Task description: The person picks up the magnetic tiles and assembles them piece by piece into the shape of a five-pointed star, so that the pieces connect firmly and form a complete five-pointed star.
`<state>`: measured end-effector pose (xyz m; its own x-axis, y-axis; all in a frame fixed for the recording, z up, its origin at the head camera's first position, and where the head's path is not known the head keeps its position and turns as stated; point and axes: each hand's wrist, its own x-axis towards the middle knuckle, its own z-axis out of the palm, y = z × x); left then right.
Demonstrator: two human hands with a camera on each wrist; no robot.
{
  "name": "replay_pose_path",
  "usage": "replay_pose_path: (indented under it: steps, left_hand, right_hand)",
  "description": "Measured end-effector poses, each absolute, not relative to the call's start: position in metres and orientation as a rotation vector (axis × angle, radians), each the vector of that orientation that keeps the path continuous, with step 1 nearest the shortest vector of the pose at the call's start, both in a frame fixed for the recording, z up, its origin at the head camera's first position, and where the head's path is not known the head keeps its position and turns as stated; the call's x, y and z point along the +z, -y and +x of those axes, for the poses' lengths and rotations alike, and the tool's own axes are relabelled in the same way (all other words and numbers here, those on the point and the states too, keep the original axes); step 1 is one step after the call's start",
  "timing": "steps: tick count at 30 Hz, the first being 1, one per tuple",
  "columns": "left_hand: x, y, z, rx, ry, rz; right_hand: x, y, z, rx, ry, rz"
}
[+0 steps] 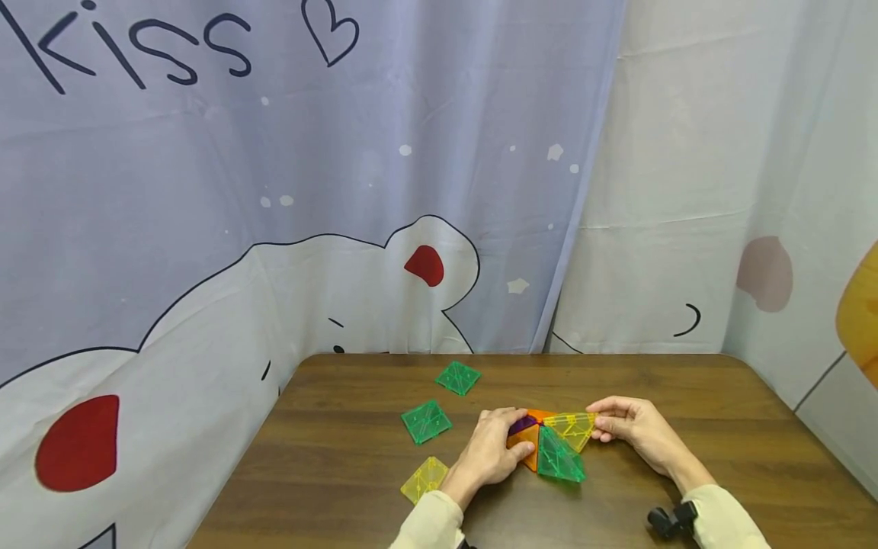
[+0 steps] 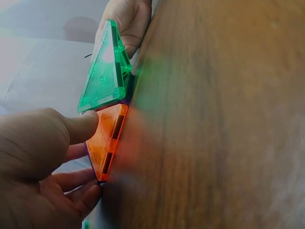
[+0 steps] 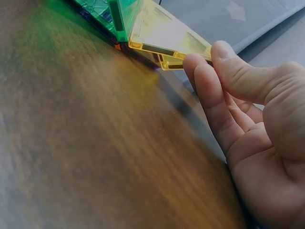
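Observation:
A small cluster of translucent magnetic tiles stands on the table between both hands. My left hand [image 1: 488, 450] holds its left side, thumb against an orange triangular tile [image 2: 108, 133] and fingers curled behind. A purple tile [image 1: 523, 425] shows beside those fingers. On the near side, a green triangular tile [image 1: 559, 457] slants out from the cluster; the left wrist view shows it right above the orange one. My right hand [image 1: 638, 431] pinches the outer tip of a yellow triangular tile [image 3: 164, 31] between thumb and fingertips. The yellow tile's inner end meets the cluster beside the green tile.
Two green tiles, one farther back [image 1: 458, 378] and another green tile [image 1: 427, 422], lie flat left of the cluster. A yellow tile [image 1: 424, 479] lies by the left wrist, partly covered by it. The wooden table [image 1: 329, 457] ends at a printed curtain [image 1: 343, 168].

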<state>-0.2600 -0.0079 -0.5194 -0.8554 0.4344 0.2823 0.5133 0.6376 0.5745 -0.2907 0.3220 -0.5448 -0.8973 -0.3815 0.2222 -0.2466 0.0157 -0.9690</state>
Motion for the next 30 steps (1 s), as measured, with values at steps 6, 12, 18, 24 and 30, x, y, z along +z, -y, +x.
replay_pose_path:
  steps: [6, 12, 18, 24, 30]
  left_hand:
    - [-0.5198, 0.009, -0.2593, -1.03, 2.745, -0.839]
    - [-0.5197, 0.0067, -0.2593, -1.032, 2.781, -0.821]
    - [-0.5207, 0.006, -0.2594, -1.018, 2.79, -0.804]
    - [-0.5222, 0.0069, -0.2593, -0.972, 2.816, -0.795]
    - [-0.5205, 0.0069, -0.2576, -0.984, 2.813, -0.784]
  right_hand:
    - [-0.5451, -0.322, -0.2914, -2.02, -2.168, -0.679]
    - [-0.5446, -0.3219, -0.2918, -2.007, -2.162, -0.695]
    - [-0.5445, -0.3204, -0.2906, -1.995, -2.191, -0.682]
    - [-0.5445, -0.3182, -0.2897, -1.986, -2.278, -0.636]
    - [-0.5453, -0.3189, -0.2907, -1.996, -2.295, -0.662]
